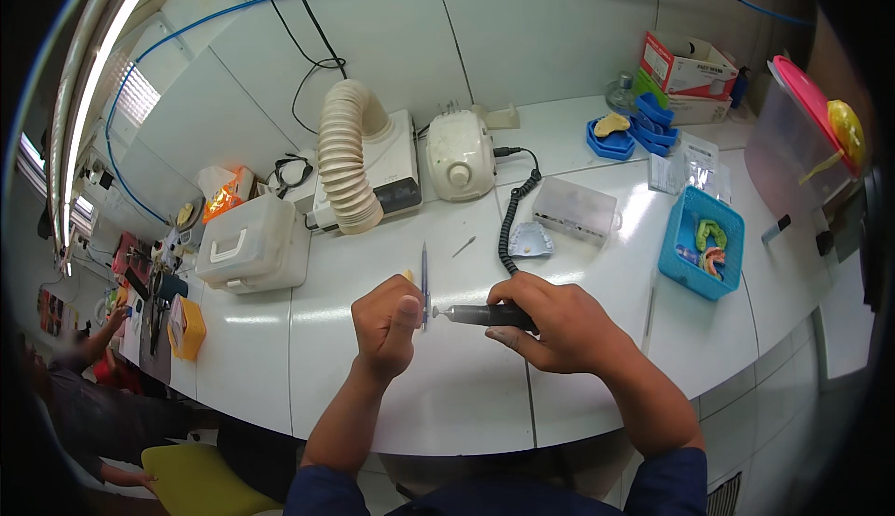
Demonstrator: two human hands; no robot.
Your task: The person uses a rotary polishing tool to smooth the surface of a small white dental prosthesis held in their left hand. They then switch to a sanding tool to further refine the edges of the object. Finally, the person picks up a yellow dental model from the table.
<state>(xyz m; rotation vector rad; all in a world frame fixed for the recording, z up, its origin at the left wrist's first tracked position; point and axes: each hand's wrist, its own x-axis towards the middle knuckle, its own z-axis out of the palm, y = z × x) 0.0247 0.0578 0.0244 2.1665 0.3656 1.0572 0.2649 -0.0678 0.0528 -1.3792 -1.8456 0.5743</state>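
Two hands meet over the white bench — tool tip against a small held piece.

The right hand (559, 325) grips a dark rotary handpiece (485, 315), its coiled cable (511, 227) running far to the white control unit (460, 154). The left hand (385, 323) is clenched around a small yellowish piece (407, 276) — barely visible — just left of the tip.

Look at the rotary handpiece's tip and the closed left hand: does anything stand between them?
Nothing visible does. The handpiece, held in the right hand, points its tip at the left hand across a small bare gap of white worktop.
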